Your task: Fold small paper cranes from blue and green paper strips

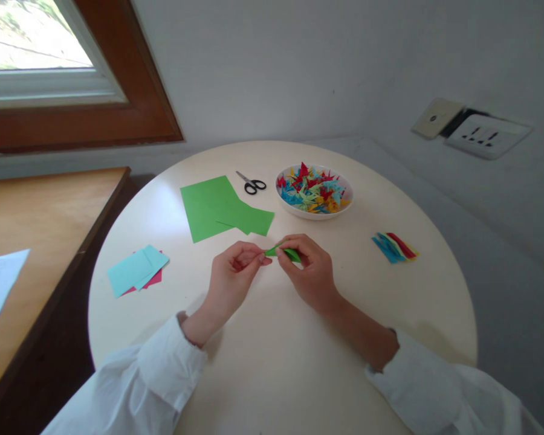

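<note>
Over the middle of the round white table, a small folded piece of green paper [292, 254] is held between both hands. My left hand [236, 272] pinches its narrow left end between thumb and fingers. Gripping the wider right part is my right hand [309, 270], whose fingers hide some of the folds. Just beyond the hands lie green paper sheets [208, 205], one large square with a smaller piece overlapping its right corner. Black-handled scissors [251, 185] rest behind them, blades pointing to the back left.
A white bowl [315, 214] full of colourful folded paper cranes stands at the back right. Light blue and red paper squares [138, 269] lie at left, coloured paper strips [394, 246] at right. A wooden desk [63, 211] with a printed sheet stands left; wall sockets [487, 136] are at right.
</note>
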Demonstrator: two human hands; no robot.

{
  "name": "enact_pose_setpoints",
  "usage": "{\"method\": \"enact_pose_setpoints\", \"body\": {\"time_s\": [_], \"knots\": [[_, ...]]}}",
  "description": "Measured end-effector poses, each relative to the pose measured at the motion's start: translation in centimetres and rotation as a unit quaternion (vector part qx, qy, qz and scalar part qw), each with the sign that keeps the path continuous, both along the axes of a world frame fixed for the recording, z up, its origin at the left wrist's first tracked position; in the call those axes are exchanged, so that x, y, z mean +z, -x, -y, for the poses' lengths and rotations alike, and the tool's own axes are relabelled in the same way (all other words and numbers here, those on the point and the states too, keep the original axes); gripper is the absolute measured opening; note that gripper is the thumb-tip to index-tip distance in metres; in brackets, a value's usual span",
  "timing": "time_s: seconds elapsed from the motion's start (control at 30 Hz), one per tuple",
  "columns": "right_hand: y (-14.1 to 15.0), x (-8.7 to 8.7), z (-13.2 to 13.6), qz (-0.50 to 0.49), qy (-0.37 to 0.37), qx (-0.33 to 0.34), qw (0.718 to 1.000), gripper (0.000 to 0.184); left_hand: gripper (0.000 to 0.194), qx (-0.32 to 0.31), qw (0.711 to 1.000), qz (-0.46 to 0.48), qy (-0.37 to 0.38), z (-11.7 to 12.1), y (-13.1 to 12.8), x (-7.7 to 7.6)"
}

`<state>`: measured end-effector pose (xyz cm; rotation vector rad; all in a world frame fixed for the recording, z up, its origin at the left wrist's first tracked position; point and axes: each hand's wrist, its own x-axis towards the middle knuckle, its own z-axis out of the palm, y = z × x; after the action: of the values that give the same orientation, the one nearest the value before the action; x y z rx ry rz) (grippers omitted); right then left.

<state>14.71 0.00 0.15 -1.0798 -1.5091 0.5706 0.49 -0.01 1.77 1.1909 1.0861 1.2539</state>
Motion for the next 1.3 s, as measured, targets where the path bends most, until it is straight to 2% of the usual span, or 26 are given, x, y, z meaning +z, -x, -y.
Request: {"method": "enact_pose_setpoints", "body": {"time_s": [0.3,0.73,1.3], "knots": [[0.00,0.06,-0.02,-0.001,-0.007,0.000,1.000,0.004,0.014,0.001,1.000,-0.030,-0.011,0.13,0.01,0.31],[0.19,0.02,0.09,0.006,-0.027,0.017,0.999,0.006,0.036,-0.020,0.999,0.028,0.031,0.14,-0.27,-0.07],[0.36,0.00,0.04,0.026,-0.043,-0.005,0.999,0.006,0.034,-0.008,0.999,0.030,0.012,0.17,-0.35,-0.08]]}}
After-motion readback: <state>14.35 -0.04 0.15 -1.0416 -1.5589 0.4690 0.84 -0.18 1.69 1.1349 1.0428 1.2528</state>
